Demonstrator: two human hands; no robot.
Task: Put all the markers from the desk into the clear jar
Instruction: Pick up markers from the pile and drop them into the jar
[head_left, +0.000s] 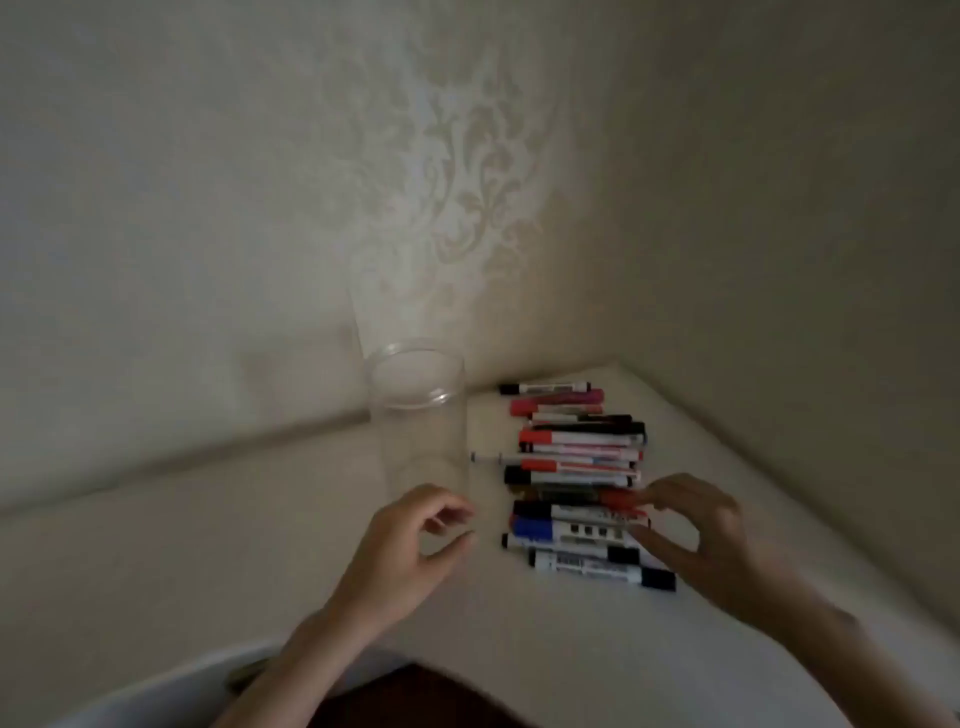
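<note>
**benchwatcher:** Head view, what's your plan for this grab?

**me:** I've got the right hand (698, 525) down at the near end of the marker pile (579, 480), fingers curled, tips touching an orange-red marker (621, 499) at its right end. Can't tell if it's really pinched yet, too blurry. I'd take just that one, get thumb under and lift straight up so the neighbours don't roll, then tip it vertical before the jar.

**benchwatcher:** And the left?

**me:** Left hand (410, 540) is loosely curled, holding nothing, right at the base of the clear jar (418, 415). I'd wrap it round the jar to steady it, looks tall and tippy.

**benchwatcher:** Anything in the jar?

**me:** Looks empty, standing upright on the white desk (208, 519), just left of the pile. All the markers are on the desk, so I reckon we're at the very start.
</note>
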